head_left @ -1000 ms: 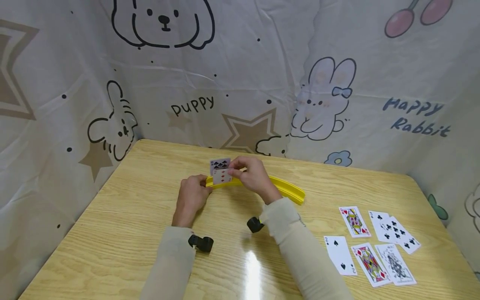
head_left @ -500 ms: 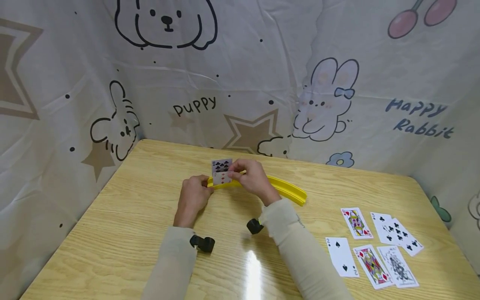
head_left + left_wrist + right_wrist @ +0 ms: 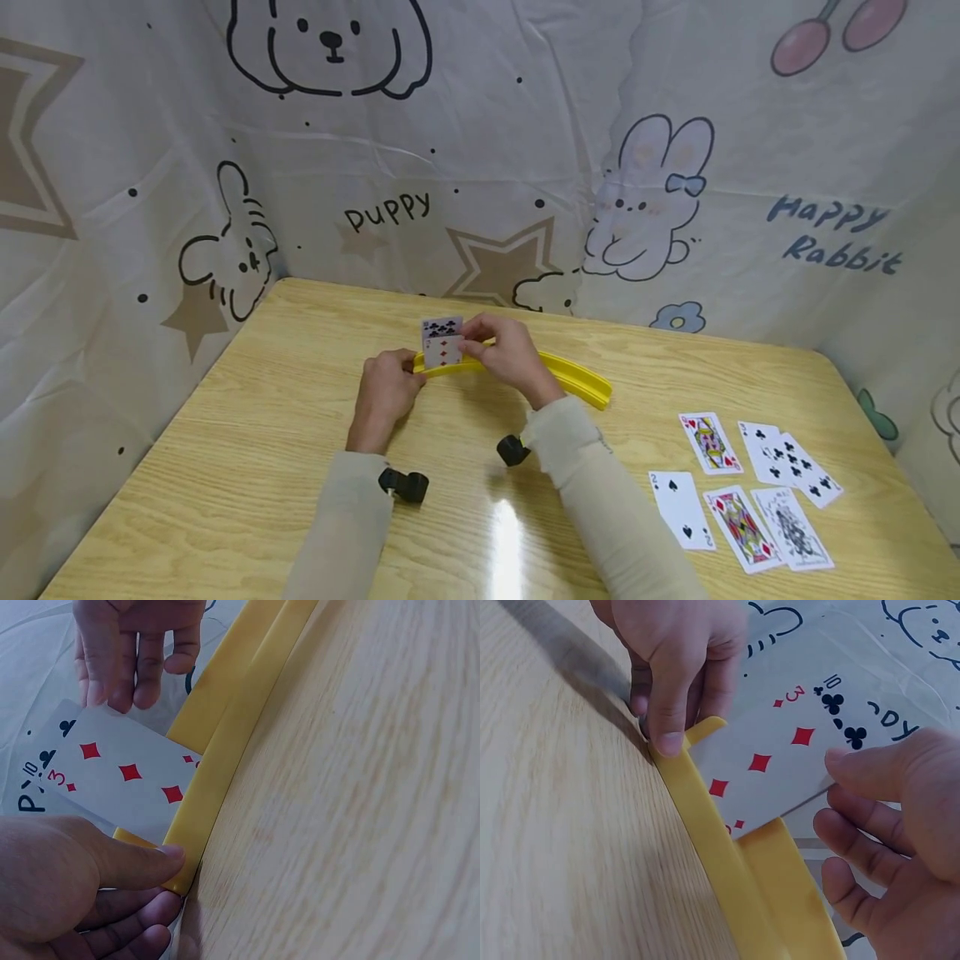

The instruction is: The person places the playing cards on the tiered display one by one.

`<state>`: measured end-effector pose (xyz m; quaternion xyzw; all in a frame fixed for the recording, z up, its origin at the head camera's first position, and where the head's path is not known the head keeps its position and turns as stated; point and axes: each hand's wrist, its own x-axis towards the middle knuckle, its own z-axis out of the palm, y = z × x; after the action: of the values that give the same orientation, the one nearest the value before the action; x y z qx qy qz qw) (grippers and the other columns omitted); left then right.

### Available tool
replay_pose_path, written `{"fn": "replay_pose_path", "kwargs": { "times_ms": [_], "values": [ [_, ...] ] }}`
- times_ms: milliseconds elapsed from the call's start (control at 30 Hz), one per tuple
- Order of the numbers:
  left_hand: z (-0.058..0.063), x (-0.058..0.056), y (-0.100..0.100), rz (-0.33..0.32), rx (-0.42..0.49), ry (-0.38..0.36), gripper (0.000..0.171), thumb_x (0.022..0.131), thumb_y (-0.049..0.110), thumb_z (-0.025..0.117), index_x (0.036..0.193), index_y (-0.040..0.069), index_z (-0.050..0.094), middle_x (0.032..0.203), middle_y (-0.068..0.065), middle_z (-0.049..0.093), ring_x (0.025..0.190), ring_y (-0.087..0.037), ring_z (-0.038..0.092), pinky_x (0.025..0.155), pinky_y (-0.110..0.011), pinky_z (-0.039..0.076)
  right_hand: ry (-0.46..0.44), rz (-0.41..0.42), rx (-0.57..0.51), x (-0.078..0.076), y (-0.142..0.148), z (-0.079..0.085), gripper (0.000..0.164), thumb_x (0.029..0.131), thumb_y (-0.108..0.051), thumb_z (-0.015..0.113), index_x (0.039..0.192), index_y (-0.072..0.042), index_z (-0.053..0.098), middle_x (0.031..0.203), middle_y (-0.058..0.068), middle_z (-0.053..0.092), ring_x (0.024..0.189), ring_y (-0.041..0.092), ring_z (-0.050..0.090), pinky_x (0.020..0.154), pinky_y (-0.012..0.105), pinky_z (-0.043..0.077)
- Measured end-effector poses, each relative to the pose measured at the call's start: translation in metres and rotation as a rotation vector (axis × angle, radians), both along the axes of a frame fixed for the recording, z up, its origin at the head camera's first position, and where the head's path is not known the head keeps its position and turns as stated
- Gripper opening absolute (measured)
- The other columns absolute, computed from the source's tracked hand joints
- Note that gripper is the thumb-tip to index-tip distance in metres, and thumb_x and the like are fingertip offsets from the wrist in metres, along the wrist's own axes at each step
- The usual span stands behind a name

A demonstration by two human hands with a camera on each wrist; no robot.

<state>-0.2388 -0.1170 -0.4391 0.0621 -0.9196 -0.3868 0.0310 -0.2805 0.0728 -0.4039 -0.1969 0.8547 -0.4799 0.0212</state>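
Observation:
My left hand (image 3: 386,396) grips the left end of a curved yellow card holder (image 3: 577,379), its thumb on the front wall and fingers under the end. A three of diamonds (image 3: 760,763) stands in the holder's slot near that end. Behind it, a ten of clubs (image 3: 442,325) shows only along its upper part. My right hand (image 3: 510,350) pinches the three of diamonds by its right edge, the thumb (image 3: 855,769) at the front and the other fingers curled behind. In the left wrist view, the right hand's fingertips (image 3: 95,691) sit right at the card's edge.
Face-up cards lie at the table's right: a queen of hearts (image 3: 708,443), a two of spades (image 3: 681,510), a jack of diamonds (image 3: 742,529), a joker (image 3: 792,529) and overlapping clubs (image 3: 806,471). A printed curtain (image 3: 480,167) hangs behind the wooden table (image 3: 247,467).
The three of diamonds has dropped lower and now stands straight in the slot over the ten of clubs. My right hand shifted slightly with it; my left hand stayed on the holder.

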Motion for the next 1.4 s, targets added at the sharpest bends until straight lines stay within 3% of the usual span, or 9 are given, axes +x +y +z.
{"fn": "replay_pose_path", "kwargs": {
  "times_ms": [700, 1400],
  "values": [
    [-0.002, -0.002, 0.002, 0.008, 0.013, -0.011, 0.04, 0.088, 0.006, 0.076, 0.125, -0.004, 0.067, 0.108, -0.017, 0.07, 0.099, -0.026, 0.065, 0.084, -0.041, 0.053, 0.019, -0.003, 0.11, 0.019, 0.044, 0.011, 0.026, 0.094, -0.016, 0.071, 0.115, 0.0, 0.069, 0.104, 0.005, 0.068, 0.096, 0.023, 0.062, 0.083, 0.039, 0.052],
    [-0.002, 0.0, 0.002, 0.015, 0.001, -0.012, 0.041, 0.088, 0.007, 0.076, 0.127, -0.004, 0.066, 0.109, -0.018, 0.07, 0.099, -0.027, 0.065, 0.084, -0.042, 0.053, 0.032, -0.092, 0.201, 0.056, 0.098, 0.019, 0.028, 0.089, -0.017, 0.077, 0.111, 0.0, 0.071, 0.098, 0.004, 0.069, 0.087, 0.022, 0.063, 0.076, 0.038, 0.053]
  ]
}}
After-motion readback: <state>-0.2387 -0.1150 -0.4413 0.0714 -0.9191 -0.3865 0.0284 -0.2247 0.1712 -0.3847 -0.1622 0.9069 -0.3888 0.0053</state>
